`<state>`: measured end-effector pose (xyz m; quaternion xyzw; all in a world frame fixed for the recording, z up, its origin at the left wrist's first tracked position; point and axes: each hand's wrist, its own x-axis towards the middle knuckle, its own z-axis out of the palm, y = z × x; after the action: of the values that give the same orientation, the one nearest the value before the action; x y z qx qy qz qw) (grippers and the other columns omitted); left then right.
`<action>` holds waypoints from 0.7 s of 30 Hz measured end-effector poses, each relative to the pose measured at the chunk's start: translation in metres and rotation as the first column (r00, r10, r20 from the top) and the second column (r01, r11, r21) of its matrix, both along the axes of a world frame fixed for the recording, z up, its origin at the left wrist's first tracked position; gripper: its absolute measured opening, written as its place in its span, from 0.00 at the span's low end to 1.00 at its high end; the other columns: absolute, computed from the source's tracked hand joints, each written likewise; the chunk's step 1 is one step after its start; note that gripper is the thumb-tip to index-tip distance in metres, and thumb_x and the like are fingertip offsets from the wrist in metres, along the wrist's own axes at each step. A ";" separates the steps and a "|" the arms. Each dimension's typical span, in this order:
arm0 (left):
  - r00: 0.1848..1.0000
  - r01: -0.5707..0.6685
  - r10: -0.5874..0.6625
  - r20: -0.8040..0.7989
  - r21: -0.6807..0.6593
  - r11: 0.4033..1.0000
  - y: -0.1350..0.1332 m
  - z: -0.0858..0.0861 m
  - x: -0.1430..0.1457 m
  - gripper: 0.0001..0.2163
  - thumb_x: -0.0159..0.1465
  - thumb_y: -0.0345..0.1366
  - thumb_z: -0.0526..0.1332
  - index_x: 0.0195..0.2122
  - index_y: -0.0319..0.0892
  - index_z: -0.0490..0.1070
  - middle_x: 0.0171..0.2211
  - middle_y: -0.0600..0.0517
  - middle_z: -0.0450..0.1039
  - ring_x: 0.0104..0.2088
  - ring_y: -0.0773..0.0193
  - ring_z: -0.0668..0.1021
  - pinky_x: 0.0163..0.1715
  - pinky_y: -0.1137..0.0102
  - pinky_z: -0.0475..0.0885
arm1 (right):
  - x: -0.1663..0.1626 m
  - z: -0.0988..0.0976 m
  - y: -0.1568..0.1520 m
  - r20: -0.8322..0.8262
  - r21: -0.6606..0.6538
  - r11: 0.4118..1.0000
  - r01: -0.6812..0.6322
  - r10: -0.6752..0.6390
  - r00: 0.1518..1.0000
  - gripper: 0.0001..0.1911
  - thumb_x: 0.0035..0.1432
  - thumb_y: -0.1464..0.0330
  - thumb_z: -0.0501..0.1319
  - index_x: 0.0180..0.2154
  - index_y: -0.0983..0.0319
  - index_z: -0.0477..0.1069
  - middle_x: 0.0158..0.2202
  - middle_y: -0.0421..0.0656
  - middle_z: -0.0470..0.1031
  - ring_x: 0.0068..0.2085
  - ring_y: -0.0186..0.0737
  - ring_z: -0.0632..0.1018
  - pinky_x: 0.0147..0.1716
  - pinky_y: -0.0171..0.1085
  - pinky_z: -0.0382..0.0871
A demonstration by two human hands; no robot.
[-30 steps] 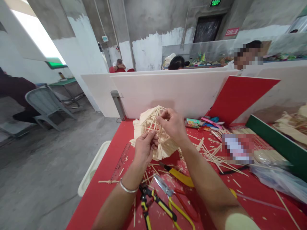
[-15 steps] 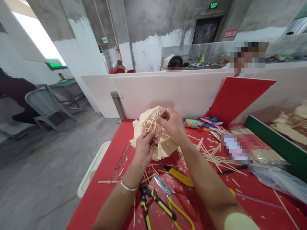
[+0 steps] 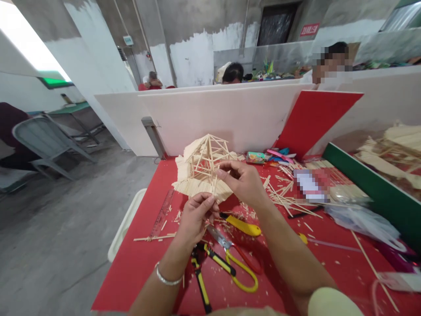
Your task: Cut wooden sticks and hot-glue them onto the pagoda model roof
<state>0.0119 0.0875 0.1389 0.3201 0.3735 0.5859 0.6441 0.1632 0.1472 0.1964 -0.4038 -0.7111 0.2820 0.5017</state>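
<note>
Wooden stick [image 3: 214,186]: pinched by left hand [image 3: 195,215] and right hand [image 3: 241,177], pointed away.
Framework [image 3: 210,154]: set just beyond grip, right hand nearer.

A grey chair [image 3: 39,134] stands at left, and a red board [image 3: 319,118] slants before a white partition [image 3: 210,109]

No wording or number is legible. Red sign [image 3: 309,29] on the rear wall: white characters, too small to read. Clear ruler [image 3: 162,214] near the left edge of the desk [image 3: 131,281]: markings too faint. Printed packet [image 3: 255,157] at the far edge: print indistinct.
</note>
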 end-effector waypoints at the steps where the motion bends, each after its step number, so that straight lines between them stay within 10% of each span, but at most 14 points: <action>1: 1.000 0.005 -0.005 -0.015 0.023 1.000 -0.004 -0.003 0.001 0.13 0.53 0.40 0.73 0.32 0.38 0.75 0.26 0.51 0.77 0.24 0.68 0.77 0.21 0.77 0.69 | 0.003 -0.004 -0.008 -0.006 -0.037 0.999 -0.030 0.030 1.000 0.09 0.58 0.62 0.63 0.38 0.59 0.77 0.31 0.38 0.77 0.27 0.29 0.70 0.26 0.32 0.62; 11: 1.000 -0.009 0.010 0.011 -0.062 0.998 -0.050 -0.036 0.012 0.11 0.56 0.38 0.72 0.37 0.39 0.78 0.24 0.54 0.73 0.17 0.76 0.68 0.13 0.81 0.57 | 0.035 -0.093 -0.087 0.209 -0.165 0.986 -0.009 0.044 0.977 0.13 0.64 0.61 0.58 0.47 0.57 0.75 0.40 0.42 0.78 0.40 0.37 0.76 0.39 0.36 0.67; 21: 0.992 -0.125 0.120 -0.033 -0.213 0.969 -0.083 -0.078 0.001 0.14 0.55 0.38 0.71 0.41 0.39 0.79 0.25 0.53 0.74 0.19 0.76 0.68 0.15 0.80 0.55 | 0.051 -0.164 -0.155 0.778 -0.064 0.989 0.136 -0.036 0.628 0.14 0.67 0.64 0.52 0.49 0.57 0.72 0.44 0.47 0.75 0.46 0.44 0.74 0.40 0.39 0.65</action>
<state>0.0130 0.0043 0.0606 0.2310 0.4600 0.5776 0.6336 0.2144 -0.0077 0.0323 -0.5478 -0.8195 0.0983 0.1366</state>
